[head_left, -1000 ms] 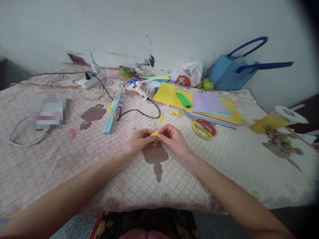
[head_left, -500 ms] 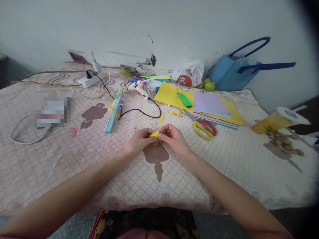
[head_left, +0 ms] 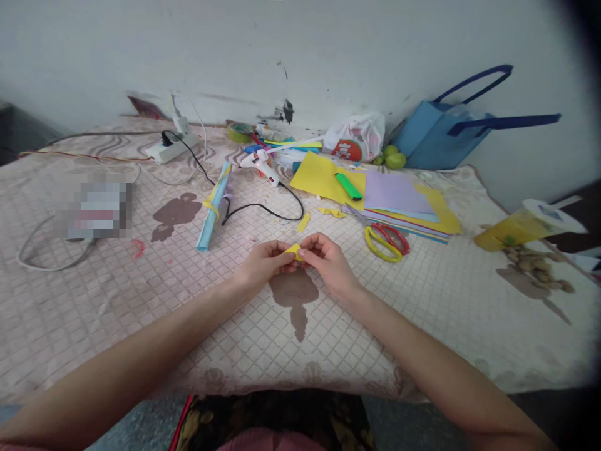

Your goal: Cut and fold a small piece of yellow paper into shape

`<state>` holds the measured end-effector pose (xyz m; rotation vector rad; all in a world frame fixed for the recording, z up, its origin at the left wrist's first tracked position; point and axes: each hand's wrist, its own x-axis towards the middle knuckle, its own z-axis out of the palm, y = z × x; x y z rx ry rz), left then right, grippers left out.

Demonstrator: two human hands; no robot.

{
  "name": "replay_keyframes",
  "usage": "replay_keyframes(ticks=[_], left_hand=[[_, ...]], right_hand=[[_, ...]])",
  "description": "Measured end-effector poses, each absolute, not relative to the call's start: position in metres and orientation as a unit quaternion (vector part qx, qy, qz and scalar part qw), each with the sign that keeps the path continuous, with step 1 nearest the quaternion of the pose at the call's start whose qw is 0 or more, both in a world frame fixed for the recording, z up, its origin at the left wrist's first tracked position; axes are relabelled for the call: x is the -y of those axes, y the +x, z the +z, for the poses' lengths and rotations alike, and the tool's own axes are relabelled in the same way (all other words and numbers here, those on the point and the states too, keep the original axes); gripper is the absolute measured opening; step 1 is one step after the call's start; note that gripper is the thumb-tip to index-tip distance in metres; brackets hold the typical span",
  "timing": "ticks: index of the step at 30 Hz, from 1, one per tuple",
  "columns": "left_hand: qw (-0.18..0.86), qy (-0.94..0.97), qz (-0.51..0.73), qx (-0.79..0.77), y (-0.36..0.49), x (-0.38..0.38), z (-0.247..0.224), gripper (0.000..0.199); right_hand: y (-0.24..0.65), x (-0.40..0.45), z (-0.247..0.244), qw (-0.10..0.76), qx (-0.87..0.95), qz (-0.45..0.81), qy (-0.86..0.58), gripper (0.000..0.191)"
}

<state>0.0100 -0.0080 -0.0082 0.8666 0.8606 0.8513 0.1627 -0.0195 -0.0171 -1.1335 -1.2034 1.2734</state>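
Between both hands is a small folded piece of yellow paper (head_left: pixel 294 250), mostly covered by fingers. My left hand (head_left: pixel 267 262) pinches its left side between thumb and fingers. My right hand (head_left: pixel 325 258) is closed on its right side, thumb pressing the top. Just beyond the hands lie a yellow paper strip (head_left: pixel 304 221) and crumpled yellow scraps (head_left: pixel 331 213). Scissors with red and yellow handles (head_left: pixel 384 243) rest to the right. On the left lies a rolled light-blue paper tube (head_left: pixel 212 210) with a yellow band around it.
A white glue gun (head_left: pixel 261 165) trails a black cord to a power strip (head_left: pixel 169 148). Coloured sheets (head_left: pixel 399 193) carry a green cutter-like tool (head_left: pixel 348 186). Behind stand a plastic bag (head_left: pixel 357 136) and blue tote bag (head_left: pixel 439 138). A tilted-looking drink cup (head_left: pixel 521 227) and ginger (head_left: pixel 530 266) are right.
The yellow paper has shifted slightly between my fingers, and its visible part looks smaller. Both hands stay in nearly the same place.
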Motion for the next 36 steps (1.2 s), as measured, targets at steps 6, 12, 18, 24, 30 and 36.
replay_keyframes(ticks=[6,12,18,24,30,36], left_hand=[[0.738,0.397,0.388,-0.384,0.0097,0.0075,-0.0084,0.019],[0.735,0.402,0.388,-0.385,0.0093,0.0081,-0.0086,0.017],[0.733,0.401,0.389,-0.389,0.0095,0.0079,-0.0083,0.017],[0.716,0.417,0.381,-0.410,0.0104,0.0083,-0.0089,0.022],[0.697,0.433,0.379,-0.427,0.0112,0.0078,-0.0118,0.022],[0.710,0.417,0.376,-0.425,0.0108,0.0082,-0.0090,0.020]], right_hand=[[0.1635,0.0193,-0.0204,0.508,0.510,0.511,-0.469,0.013],[0.1638,0.0191,-0.0196,0.515,0.513,0.504,-0.467,0.013],[0.1624,0.0185,-0.0205,0.515,0.518,0.498,-0.468,0.013],[0.1626,0.0183,-0.0230,0.523,0.522,0.494,-0.459,0.011],[0.1618,0.0191,-0.0223,0.517,0.521,0.494,-0.466,0.013],[0.1612,0.0197,-0.0193,0.512,0.522,0.500,-0.465,0.014]])
